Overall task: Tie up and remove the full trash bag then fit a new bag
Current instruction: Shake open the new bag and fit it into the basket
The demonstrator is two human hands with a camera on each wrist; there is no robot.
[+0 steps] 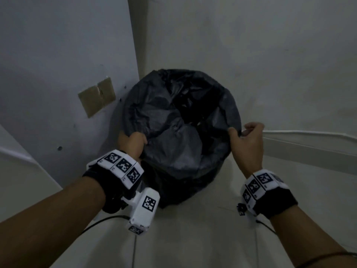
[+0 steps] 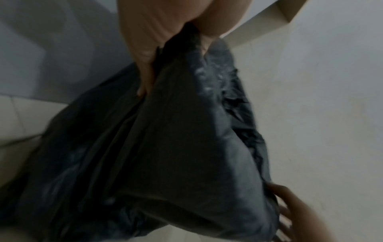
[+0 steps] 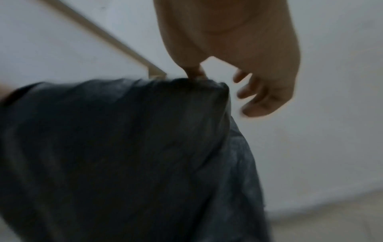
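Note:
A black trash bag (image 1: 173, 120) lines a round bin standing in a wall corner, its plastic folded over the rim and crumpled inside. My left hand (image 1: 133, 142) grips the bag's edge at the near left of the rim, fingers curled into the plastic (image 2: 149, 68). My right hand (image 1: 245, 134) pinches the bag's edge at the right of the rim between thumb and forefinger (image 3: 194, 73), the other fingers loosely curled off the plastic. The bag (image 3: 124, 147) hangs dark and stretched below that pinch. The bin's own wall is hidden under the bag (image 2: 165, 147).
A grey wall (image 1: 58, 55) stands close on the left with a brown taped patch (image 1: 96, 96). A pale wall (image 1: 251, 45) runs behind and right, with a white skirting ledge (image 1: 309, 144). Pale floor tiles (image 1: 193, 238) lie in front of the bin. Cables trail from both wrist cameras.

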